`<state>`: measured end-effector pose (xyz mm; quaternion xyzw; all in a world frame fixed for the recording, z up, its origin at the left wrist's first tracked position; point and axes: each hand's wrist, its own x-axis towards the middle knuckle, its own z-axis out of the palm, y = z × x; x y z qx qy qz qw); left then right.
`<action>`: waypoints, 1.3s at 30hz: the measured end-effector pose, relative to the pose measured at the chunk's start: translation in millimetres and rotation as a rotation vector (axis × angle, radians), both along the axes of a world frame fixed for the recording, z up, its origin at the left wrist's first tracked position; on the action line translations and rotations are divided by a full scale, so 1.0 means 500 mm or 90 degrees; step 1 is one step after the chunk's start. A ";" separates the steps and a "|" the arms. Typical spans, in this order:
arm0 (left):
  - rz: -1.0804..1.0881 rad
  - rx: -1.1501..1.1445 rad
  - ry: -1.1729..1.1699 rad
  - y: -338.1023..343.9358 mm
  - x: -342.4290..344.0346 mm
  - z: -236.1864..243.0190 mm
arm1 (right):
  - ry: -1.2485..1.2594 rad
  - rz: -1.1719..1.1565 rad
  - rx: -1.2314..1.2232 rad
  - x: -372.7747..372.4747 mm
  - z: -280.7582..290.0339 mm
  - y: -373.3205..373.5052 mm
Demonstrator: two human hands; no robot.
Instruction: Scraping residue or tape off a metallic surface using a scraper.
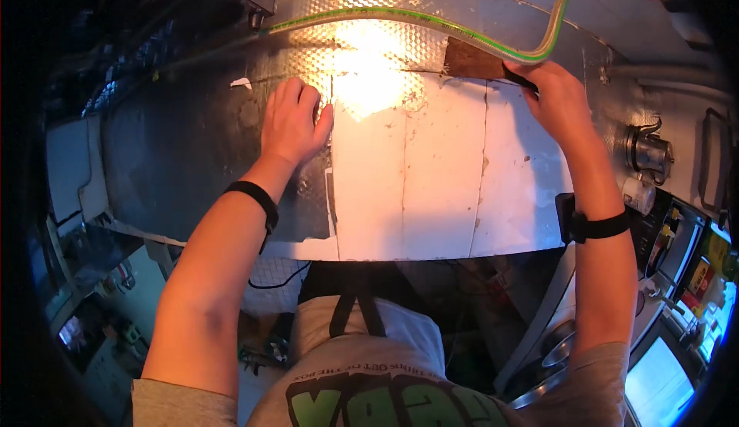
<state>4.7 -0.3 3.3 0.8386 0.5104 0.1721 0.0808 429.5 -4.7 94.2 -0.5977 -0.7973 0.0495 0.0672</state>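
In the head view, my right hand [560, 97] is closed around a black handle at the far right part of the work surface. From it a flat, brown, rectangular blade [473, 59] points left, shaped like a cleaver. It lies along the far edge of a white sheet [443, 188] that has lines running across it from front to back. My left hand [294, 123] rests on the dark part of the surface [192, 157], beside the sheet's left edge. Its thumb is apart from the slightly bent fingers, and nothing shows in it.
Behind the sheet stands shiny textured foil [308, 50] with a bright glare. A clear hose with a green stripe [400, 16] arches close above the blade. At the right are a metal clamp-like fitting [650, 154] and a lit screen [659, 385].
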 end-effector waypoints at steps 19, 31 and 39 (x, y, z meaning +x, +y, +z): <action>0.021 -0.047 0.029 -0.002 -0.002 0.003 | 0.027 -0.003 0.016 -0.019 0.000 -0.004; 0.001 -0.016 0.009 -0.001 0.000 0.000 | 0.010 -0.096 -0.056 0.188 0.016 -0.066; 0.009 -0.020 0.032 -0.001 -0.003 -0.003 | 0.049 -0.056 -0.062 0.081 -0.008 -0.034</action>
